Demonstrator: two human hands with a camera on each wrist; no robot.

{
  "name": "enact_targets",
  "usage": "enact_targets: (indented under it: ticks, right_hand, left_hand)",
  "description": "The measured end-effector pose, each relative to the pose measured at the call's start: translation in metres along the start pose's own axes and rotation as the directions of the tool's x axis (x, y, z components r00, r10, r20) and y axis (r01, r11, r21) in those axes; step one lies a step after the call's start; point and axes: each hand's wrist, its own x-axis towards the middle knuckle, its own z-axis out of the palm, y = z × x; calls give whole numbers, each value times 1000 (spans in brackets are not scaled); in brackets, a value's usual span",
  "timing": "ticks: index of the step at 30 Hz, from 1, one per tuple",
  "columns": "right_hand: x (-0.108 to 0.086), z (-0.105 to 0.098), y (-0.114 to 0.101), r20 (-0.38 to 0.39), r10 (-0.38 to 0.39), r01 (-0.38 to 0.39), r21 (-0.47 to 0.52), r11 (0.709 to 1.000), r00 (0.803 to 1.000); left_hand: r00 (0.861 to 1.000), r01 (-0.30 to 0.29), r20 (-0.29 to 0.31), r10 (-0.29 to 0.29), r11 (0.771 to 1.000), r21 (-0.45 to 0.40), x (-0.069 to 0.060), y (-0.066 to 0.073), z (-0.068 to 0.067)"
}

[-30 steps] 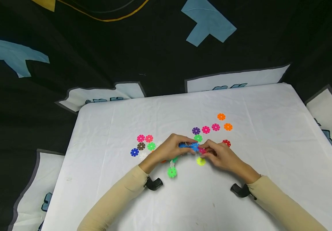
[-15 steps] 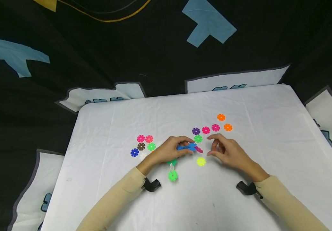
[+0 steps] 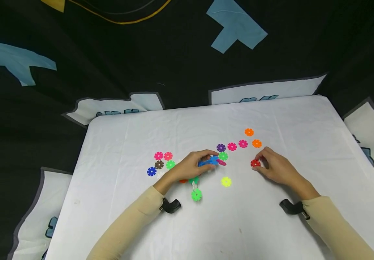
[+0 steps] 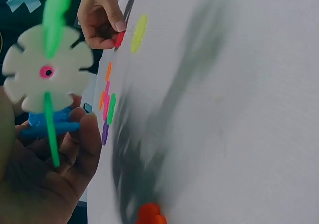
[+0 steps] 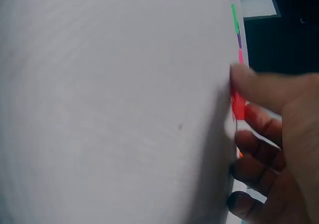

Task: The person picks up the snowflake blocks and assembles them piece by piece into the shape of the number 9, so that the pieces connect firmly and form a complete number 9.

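My left hand (image 3: 189,167) grips a joined chain of slotted plastic discs above the table. Blue discs (image 3: 213,160) show between thumb and fingers, and a pink disc (image 3: 221,162) sticks out at the chain's right end. In the left wrist view, a white disc (image 4: 30,47) with green discs slotted into it hangs from the chain near the wrist. The light green disc (image 3: 196,195) dangles lowest in the head view. Over on the right, thumb and fingers of my right hand (image 3: 277,168) pinch a red slotted disc (image 3: 255,163) at the tabletop.
A yellow disc (image 3: 226,181) lies between the hands. Purple (image 3: 220,147), green (image 3: 223,156), pink (image 3: 243,143) and orange (image 3: 256,143) discs lie farther back. Left of my left hand is another group with blue (image 3: 151,171) and brown (image 3: 159,164) discs. A white cloth (image 3: 134,220) covers the table.
My right hand has let go of the pink disc, now fixed on the chain, and moved right to the red disc. The left hand has stayed nearly in place with the chain.
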Motion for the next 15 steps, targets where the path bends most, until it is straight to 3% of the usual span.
enact_targets:
  ticks: [3, 6, 10, 15]
  right_hand:
    - [-1, 3, -7, -44, -16, 18, 45, 999, 999]
    - [0, 7, -21, -85, -59, 74, 191, 979, 995]
    - [4, 13, -47, -80, -103, 127, 424, 897, 991]
    - [7, 19, -66, -47, -76, 89, 562, 823, 996]
  left_hand:
    - [1000, 13, 7, -13, 1000, -1, 2, 1, 1]
    - [1000, 21, 12, -21, 1000, -6, 3, 1, 1]
    - [1000, 24, 20, -23, 1000, -14, 4, 2, 2]
    - [999, 32, 23, -32, 999, -2, 5, 4, 3]
